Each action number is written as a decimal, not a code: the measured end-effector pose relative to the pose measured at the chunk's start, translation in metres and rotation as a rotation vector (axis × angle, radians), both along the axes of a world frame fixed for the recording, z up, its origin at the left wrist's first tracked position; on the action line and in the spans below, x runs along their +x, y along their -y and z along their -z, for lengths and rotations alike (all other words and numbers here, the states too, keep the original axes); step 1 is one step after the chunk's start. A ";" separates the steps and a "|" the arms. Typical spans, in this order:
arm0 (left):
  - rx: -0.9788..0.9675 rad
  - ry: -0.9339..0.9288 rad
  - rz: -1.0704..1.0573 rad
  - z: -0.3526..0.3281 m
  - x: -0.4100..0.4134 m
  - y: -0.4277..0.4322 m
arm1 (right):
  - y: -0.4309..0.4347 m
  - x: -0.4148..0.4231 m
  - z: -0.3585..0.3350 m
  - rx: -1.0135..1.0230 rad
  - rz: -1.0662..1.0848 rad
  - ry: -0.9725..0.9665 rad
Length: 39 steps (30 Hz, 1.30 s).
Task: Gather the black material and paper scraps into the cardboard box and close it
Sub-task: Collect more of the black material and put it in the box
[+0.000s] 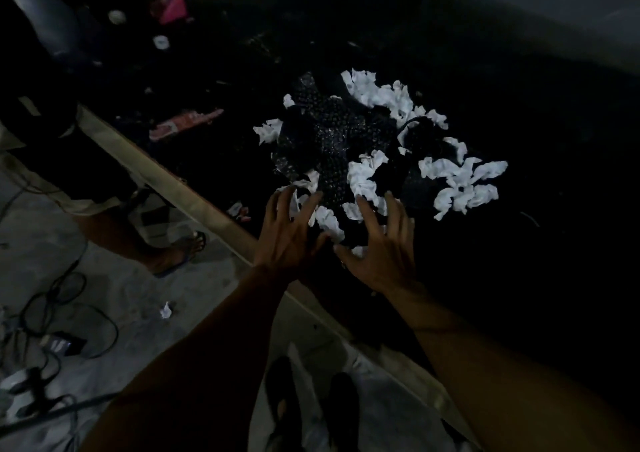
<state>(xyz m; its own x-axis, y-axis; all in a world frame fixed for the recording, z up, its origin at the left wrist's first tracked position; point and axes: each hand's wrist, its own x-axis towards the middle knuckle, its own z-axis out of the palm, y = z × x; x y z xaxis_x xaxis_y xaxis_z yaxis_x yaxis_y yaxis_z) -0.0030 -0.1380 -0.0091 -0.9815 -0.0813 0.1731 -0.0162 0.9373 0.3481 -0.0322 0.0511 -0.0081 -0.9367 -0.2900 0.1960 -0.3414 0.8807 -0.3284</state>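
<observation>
A heap of black bubbly material (332, 133) lies on a dark table top, ringed and strewn with crumpled white paper scraps (460, 181). My left hand (291, 230) and my right hand (384, 247) reach side by side to the near edge of the heap, fingers spread and slightly bent. Their fingertips touch the nearest scraps and hold nothing. No cardboard box shows in this dim view.
The table's pale edge (166, 178) runs diagonally from upper left to lower right. A pink wrapper (183, 124) and a pink object (171, 6) lie further back. On the floor are cables (69, 306), one paper scrap (166, 310) and another person's sandalled foot (176, 254).
</observation>
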 end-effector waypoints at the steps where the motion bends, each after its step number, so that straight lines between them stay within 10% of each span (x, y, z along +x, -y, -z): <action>1: 0.010 0.001 0.028 0.002 -0.006 0.003 | 0.005 -0.006 0.001 0.018 0.007 0.015; 28: 0.287 -0.023 0.087 -0.010 -0.030 0.000 | 0.004 -0.036 0.002 -0.387 0.124 0.053; 39: -0.049 -0.085 -0.009 -0.008 -0.052 -0.004 | 0.031 -0.092 -0.049 -0.677 0.226 -0.063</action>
